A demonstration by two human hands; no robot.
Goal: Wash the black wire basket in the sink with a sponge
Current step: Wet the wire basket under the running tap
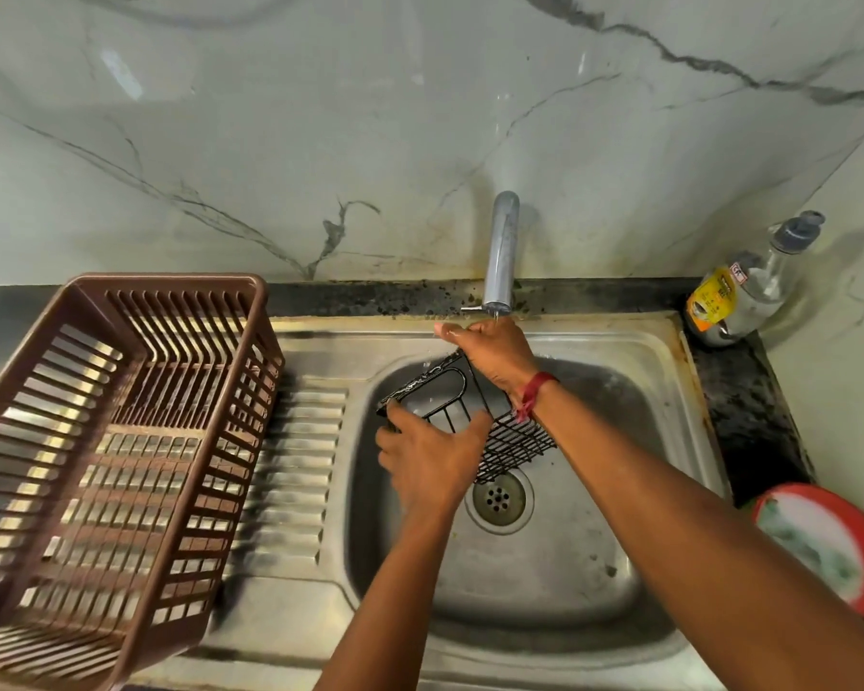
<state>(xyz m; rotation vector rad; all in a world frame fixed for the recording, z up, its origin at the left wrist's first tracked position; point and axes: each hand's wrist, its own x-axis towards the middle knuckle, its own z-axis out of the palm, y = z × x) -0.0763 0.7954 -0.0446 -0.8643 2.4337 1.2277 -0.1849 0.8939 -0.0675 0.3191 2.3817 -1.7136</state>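
steel sink (569,566) under marble wall (270,142), black wire basket (520,441) held over it

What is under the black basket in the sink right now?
Under the basket is the bare steel sink, with the drain showing by its lower corner. The left hand and right hand holding it hide the rest.

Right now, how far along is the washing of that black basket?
Done: the basket is held in the sink, under the tap, which dribbles water. In hand: the left hand and right hand both grip it, apparently wetting or rinsing it. Left: the scrubbing, it seems; neither hand holds a sponge and no suds show on the wires.
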